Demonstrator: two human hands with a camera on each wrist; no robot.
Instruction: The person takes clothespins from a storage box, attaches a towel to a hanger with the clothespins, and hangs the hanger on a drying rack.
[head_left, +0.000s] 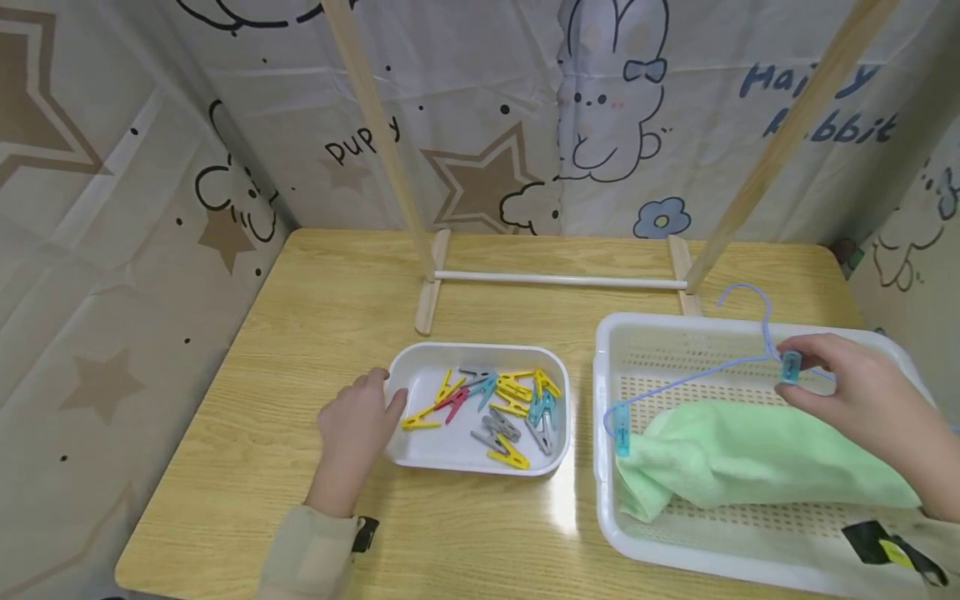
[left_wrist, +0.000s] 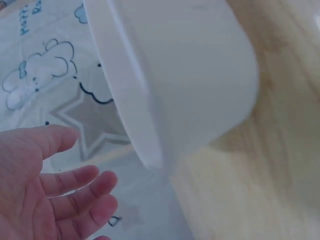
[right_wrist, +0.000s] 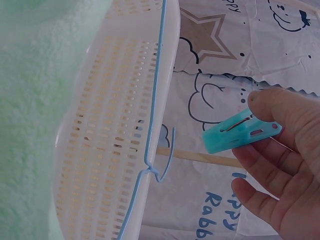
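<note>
My right hand (head_left: 855, 387) pinches a teal clothespin (right_wrist: 235, 131) between thumb and fingers, above the white basket (head_left: 607, 517). Close by is a light-blue clothes hanger (head_left: 693, 375), its hook pointing toward the back. A second teal clothespin (head_left: 622, 429) sits at the hanger's left end, against a corner of the light-green towel (head_left: 757, 454) lying in the basket. Beside the left rim of a small white tub (head_left: 442, 454) is my left hand (head_left: 356, 429); its fingers are loosely bent and hold nothing in the left wrist view (left_wrist: 65, 195).
Yellow, grey, teal and red clothespins (head_left: 502, 425) lie in the tub. Behind it stands a wooden rack with two uprights (head_left: 390, 158) and a white bottom bar (head_left: 558, 280). Printed cloth (head_left: 480, 100) walls the wooden table (head_left: 315, 317) at the back and sides.
</note>
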